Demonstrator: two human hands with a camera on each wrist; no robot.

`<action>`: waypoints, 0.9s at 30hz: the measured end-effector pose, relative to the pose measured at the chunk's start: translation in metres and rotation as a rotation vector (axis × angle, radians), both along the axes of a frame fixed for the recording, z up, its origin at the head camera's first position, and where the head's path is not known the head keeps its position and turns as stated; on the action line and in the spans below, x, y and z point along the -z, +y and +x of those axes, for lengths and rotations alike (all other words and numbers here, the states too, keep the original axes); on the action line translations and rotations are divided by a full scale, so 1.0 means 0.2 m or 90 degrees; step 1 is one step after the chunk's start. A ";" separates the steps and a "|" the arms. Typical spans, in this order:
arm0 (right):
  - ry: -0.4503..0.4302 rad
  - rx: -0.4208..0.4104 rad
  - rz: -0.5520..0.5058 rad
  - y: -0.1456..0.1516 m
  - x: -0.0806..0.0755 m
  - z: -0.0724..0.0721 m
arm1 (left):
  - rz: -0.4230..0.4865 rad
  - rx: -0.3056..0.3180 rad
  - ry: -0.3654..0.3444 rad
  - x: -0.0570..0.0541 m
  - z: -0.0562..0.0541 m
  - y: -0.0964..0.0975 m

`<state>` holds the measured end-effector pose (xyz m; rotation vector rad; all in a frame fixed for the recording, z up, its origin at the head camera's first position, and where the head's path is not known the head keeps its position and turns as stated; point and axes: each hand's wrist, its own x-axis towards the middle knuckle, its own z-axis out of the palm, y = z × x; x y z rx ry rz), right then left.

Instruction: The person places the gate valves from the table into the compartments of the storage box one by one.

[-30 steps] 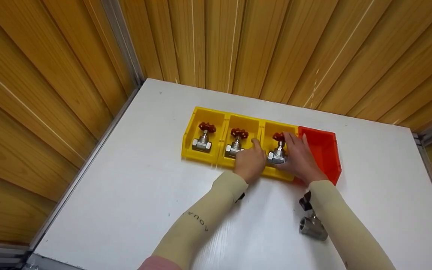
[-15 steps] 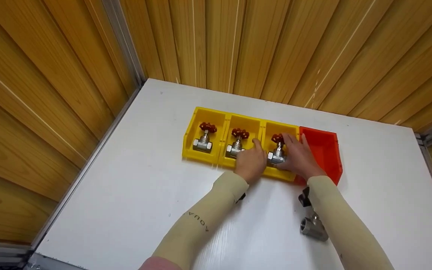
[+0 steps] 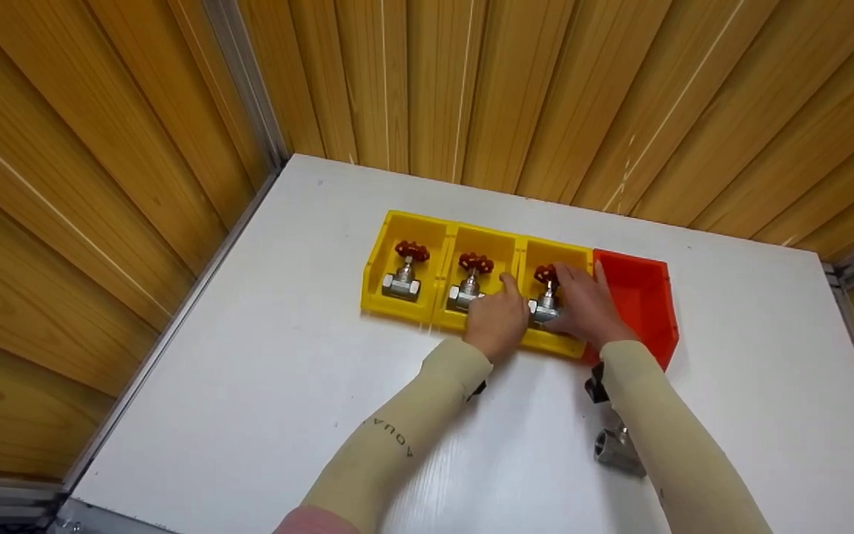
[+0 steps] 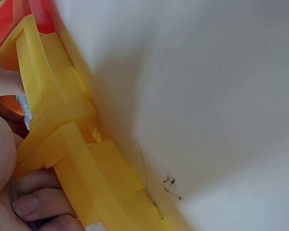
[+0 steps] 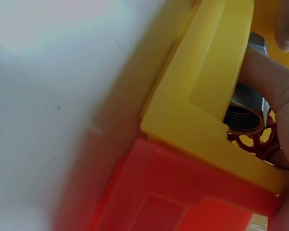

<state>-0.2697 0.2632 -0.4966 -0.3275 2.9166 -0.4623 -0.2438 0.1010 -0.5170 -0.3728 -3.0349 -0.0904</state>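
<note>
Three metal valves with red handwheels lie in the joined yellow bins: the left valve (image 3: 402, 283), the middle valve (image 3: 465, 295) and the right valve (image 3: 544, 308). My right hand (image 3: 588, 302) holds the right valve, with fingers by its handwheel (image 5: 260, 142) and the thumb against its metal body (image 5: 245, 113). At the divider between the middle and right yellow bins (image 4: 94, 168), my left hand (image 3: 497, 320) grips the bin wall, its fingers (image 4: 45, 202) curled inside the middle bin. That hand partly covers the middle valve.
A red bin (image 3: 638, 304) adjoins the yellow row on the right. Another metal valve (image 3: 620, 451) lies on the white table (image 3: 249, 415), partly hidden under the right forearm. Wood-panelled walls (image 3: 427, 89) stand behind and to the left.
My right hand has shifted slightly left, and the right valve has moved a little left and grown more upright with it. My left hand has stayed nearly still.
</note>
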 end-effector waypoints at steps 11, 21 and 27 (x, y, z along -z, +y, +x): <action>0.053 -0.015 0.027 -0.02 0.03 0.00 | -0.001 -0.006 0.007 0.01 -0.01 0.00; 0.101 -0.013 0.057 -0.04 0.05 0.01 | 0.002 -0.010 0.009 0.01 0.00 0.00; 0.113 -0.019 0.081 -0.04 0.06 0.01 | 0.001 -0.014 -0.002 0.01 -0.01 0.01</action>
